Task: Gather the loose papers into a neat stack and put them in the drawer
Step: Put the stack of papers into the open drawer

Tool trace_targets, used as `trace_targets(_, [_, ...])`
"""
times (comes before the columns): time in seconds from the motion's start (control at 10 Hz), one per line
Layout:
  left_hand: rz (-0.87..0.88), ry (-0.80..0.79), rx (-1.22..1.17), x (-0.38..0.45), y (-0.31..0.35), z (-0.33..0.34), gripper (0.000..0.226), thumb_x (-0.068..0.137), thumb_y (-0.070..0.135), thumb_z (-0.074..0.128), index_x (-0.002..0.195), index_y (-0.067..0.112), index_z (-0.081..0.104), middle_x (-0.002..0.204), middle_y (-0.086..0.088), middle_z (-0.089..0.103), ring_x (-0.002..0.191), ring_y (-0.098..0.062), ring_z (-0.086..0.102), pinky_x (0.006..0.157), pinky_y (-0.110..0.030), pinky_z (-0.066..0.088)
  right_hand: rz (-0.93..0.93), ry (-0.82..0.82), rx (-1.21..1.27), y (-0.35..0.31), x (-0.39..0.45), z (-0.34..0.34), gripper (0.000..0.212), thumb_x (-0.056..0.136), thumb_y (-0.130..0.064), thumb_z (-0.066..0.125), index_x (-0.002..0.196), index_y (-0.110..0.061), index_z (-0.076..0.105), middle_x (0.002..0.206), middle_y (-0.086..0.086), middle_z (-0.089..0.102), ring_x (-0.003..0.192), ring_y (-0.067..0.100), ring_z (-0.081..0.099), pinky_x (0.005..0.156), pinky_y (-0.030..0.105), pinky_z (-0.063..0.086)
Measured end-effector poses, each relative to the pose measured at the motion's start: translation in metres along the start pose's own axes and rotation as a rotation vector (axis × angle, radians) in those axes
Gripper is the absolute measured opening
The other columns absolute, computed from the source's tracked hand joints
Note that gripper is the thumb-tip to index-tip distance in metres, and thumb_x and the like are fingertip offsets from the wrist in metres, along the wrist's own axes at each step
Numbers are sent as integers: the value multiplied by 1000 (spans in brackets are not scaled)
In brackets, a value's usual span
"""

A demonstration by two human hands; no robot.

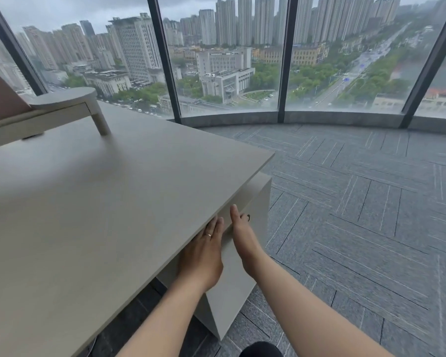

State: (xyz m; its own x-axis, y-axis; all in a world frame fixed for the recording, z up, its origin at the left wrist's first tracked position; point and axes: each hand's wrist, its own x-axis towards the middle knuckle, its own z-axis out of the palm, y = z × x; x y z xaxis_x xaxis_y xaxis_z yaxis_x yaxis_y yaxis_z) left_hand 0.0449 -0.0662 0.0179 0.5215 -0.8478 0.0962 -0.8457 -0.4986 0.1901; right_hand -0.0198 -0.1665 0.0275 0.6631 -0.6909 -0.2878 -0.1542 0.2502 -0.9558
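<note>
Both hands met the pale grey drawer front [252,202] just under the beige tabletop [101,202] edge. The left hand [204,253] lay flat, fingers straight; the right hand [242,233] pressed nearer the small handle. No loose papers showed, presumably already inside.

Both my bare forearms reach forward, side by side. My left hand [204,251] lies palm down, fingers straight and together, a ring on one finger. My right hand [242,234], just beside it, stands on edge, thumb up, fingers curled out of view.
</note>
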Motion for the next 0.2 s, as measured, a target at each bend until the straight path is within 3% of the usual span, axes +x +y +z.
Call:
trace_targets(0.1, [7, -12, 37, 0, 0, 1, 76, 96, 6, 37, 159, 20, -4, 167, 4, -7, 153, -11, 2, 120, -24, 10, 42, -12, -39, 4, 3, -6, 72, 96, -65, 37, 150, -17, 35, 144, -10, 43, 134, 9, 38, 111, 30, 27])
trace_targets(0.2, [22, -6, 37, 0, 0, 0, 75, 96, 7, 36, 159, 19, -3, 167, 4, -6, 153, -12, 3, 120, -25, 12, 52, 13, -176, -1, -7, -20, 60, 95, -57, 50, 138, -15, 51, 136, 1, 58, 134, 21, 49, 104, 33, 37])
